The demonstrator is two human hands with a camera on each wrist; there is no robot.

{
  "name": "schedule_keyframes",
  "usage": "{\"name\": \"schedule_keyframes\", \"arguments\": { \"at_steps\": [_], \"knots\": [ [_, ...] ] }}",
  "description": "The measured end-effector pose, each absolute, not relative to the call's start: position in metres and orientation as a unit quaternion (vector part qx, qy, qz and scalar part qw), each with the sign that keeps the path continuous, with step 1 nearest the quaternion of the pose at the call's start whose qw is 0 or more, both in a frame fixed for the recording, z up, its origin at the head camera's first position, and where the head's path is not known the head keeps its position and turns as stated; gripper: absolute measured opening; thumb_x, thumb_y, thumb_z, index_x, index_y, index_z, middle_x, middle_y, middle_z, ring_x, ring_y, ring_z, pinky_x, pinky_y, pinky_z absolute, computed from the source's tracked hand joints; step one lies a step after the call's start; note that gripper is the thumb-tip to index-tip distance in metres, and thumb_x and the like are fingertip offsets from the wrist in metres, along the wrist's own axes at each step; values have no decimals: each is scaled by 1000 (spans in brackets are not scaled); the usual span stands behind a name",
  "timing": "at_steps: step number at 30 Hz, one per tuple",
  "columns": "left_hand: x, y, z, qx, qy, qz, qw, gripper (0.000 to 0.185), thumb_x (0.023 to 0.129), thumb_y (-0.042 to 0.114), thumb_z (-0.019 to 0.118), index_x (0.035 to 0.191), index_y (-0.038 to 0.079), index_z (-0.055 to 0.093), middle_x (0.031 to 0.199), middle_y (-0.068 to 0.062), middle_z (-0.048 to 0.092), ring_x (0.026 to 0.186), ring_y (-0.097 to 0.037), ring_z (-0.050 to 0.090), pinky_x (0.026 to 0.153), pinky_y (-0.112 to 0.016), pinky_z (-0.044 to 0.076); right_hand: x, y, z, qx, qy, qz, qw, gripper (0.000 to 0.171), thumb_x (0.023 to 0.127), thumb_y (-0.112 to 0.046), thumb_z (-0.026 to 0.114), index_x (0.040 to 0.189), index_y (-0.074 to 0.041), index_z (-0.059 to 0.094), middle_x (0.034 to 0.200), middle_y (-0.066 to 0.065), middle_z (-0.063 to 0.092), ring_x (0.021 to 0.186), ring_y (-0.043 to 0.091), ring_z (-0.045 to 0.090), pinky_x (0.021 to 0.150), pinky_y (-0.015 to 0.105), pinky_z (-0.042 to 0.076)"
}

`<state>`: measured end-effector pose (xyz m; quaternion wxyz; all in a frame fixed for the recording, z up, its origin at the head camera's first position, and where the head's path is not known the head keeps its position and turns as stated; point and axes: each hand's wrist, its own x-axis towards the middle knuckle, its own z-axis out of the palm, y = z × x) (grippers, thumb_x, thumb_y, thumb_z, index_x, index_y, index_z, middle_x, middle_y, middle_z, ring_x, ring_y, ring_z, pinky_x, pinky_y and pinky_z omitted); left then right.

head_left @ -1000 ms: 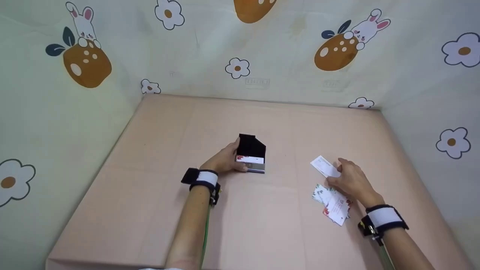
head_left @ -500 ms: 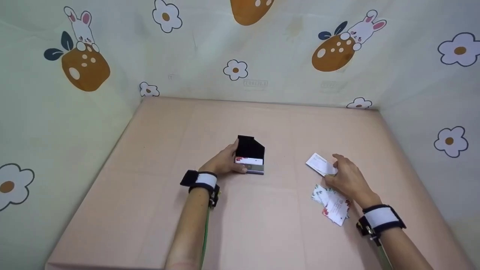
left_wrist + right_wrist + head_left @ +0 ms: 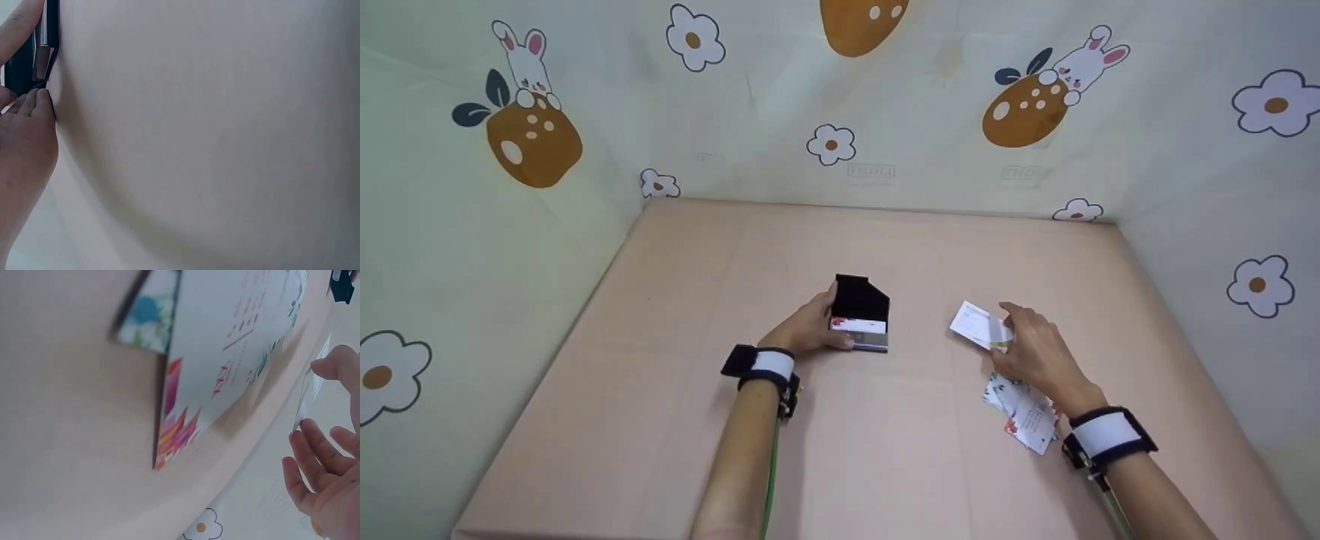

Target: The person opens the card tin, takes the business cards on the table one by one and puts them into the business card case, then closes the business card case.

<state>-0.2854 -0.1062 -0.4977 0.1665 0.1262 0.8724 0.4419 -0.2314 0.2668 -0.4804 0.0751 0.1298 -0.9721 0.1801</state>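
Note:
My left hand [image 3: 808, 325] grips a business card holder [image 3: 861, 298] by its left side, thumb across the front. The holder's black flap stands up, and a white card with red print [image 3: 858, 325] shows inside its metal pocket. Between thumb and fingers, my right hand [image 3: 1039, 358] pinches a white business card [image 3: 976, 325], raised off the table. Below that hand lies a loose pile of floral business cards [image 3: 1031, 420], partly hidden by it. In the right wrist view the pinched card [image 3: 308, 388] appears nearly edge-on.
A table with a pale pink cover [image 3: 660, 465] spreads under both hands. Patterned curtain-like walls [image 3: 750, 105] with rabbits and flowers stand behind it and at both sides. Each wrist wears a strapped camera band.
My right hand has lifted the white card and carried it left, toward the card holder. The left hand keeps its grip on the holder with little movement.

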Motion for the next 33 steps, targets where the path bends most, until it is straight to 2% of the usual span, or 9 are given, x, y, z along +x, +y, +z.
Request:
{"name": "schedule_keyframes", "arguments": {
  "at_steps": [8,18,33],
  "knots": [
    [-285,-106,-498,117,873,442,168,117,78,18,86,163,24,6,167,-14,21,156,-30,18,129,-44,13,-234,252,-476,181,-966,152,102,75,78,-13,80,142,3,46,117,23,64,107,39,60,100,57,47],
    [-285,-107,-499,125,874,441,163,116,77,17,86,163,20,7,166,-16,23,155,-30,19,129,-42,13,-239,236,-474,235,-954,127,133,78,73,-16,87,139,3,49,114,21,66,104,37,62,92,51,50],
    [-285,-107,-496,160,877,429,149,116,78,15,86,162,13,6,165,-19,25,155,-31,21,129,-44,14,-248,203,-470,274,-946,121,121,80,77,-19,86,143,2,46,121,18,66,115,35,61,96,48,49]
  ]
}}
